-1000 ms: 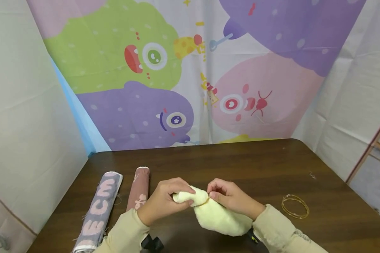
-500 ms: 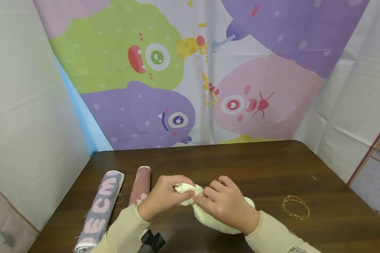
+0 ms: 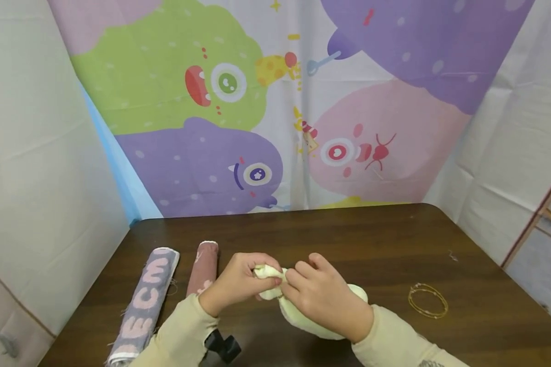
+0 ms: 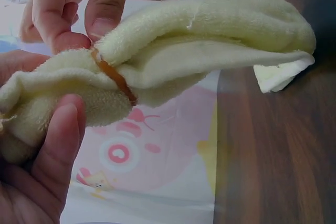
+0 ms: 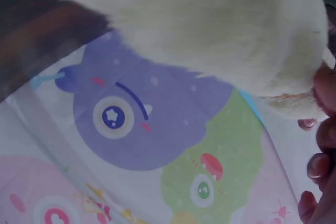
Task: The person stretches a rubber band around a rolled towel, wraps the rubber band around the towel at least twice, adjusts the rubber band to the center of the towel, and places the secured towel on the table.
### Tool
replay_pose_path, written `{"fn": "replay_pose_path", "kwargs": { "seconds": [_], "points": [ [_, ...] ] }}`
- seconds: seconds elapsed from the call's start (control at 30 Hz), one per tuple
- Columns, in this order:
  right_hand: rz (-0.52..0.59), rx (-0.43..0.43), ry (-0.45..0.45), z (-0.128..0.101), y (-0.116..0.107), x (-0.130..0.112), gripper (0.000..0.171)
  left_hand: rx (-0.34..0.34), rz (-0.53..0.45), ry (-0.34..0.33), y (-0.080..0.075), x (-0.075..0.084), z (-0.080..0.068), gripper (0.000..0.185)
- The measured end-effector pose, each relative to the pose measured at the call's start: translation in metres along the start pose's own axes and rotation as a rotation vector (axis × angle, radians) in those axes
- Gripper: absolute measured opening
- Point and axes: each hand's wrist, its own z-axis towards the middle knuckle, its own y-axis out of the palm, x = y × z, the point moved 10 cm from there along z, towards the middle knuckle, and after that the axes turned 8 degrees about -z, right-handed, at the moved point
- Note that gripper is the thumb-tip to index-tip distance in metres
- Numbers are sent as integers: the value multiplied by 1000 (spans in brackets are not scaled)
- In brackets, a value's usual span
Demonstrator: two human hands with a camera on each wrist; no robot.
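Observation:
A bundled, pale yellow towel (image 4: 210,40) hangs between both hands above the table. A brownish-orange rubber band (image 4: 116,76) runs around it near one end. My left hand (image 3: 236,281) grips the short end, with its thumb pressed along the cloth in the left wrist view. At the band's upper edge, the right hand (image 3: 325,296) pinches with thumb and index finger. It covers much of the towel in the head view. In the right wrist view the towel's fuzzy body fills the top, and the fingers show only at the right edge.
Left on the dark wooden table (image 3: 376,239) lie a grey rolled towel (image 3: 143,308) with pink letters and a dusty-pink rolled towel (image 3: 204,270). Thin golden loops (image 3: 428,300) rest at the right. A cartoon-printed cloth (image 3: 239,102) hangs behind.
The right hand has moved left along the towel toward the left hand and now covers the band in the head view. The left hand keeps its grip, almost in place.

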Motion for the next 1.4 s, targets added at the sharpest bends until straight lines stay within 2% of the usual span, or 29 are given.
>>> {"fn": "replay_pose_path", "kwargs": {
  "seconds": [0.1, 0.23, 0.37, 0.5, 0.67, 0.83, 0.93, 1.03, 1.13, 1.27, 1.4],
  "points": [
    [41, -30, 14, -1, 6, 1, 29, 9, 17, 6, 0, -2, 0, 7],
    [170, -64, 38, -6, 11, 3, 10, 24, 44, 40, -1, -1, 0, 7],
    [262, -103, 38, -12, 15, 2, 19, 59, 70, 52, -7, 1, 0, 8],
    [291, -139, 41, -20, 20, 0, 22, 109, 88, 31, -18, 1, 0, 9],
    [330, -163, 64, -35, 23, 2, 28, 155, 106, 32, -31, 9, -1, 10],
    [434, -113, 122, -52, 21, 8, 20, 182, 133, -24, -43, 13, -3, 12],
    [515, -57, 204, -62, 24, 13, 24, 199, 94, -82, -40, 7, -2, 13],
    [509, -48, 275, -67, 31, 13, 34, 240, 20, -175, -26, -6, 1, 14],
    [463, -96, 331, -67, 38, 11, 38, 348, -31, -261, -20, -18, 1, 14],
    [394, -151, 426, -68, 46, 11, 46, 464, -63, -279, -23, -21, -3, 14],
    [277, -173, 512, -68, 50, 13, 54, 513, -112, -278, -26, -22, -4, 14]
  ]
}}
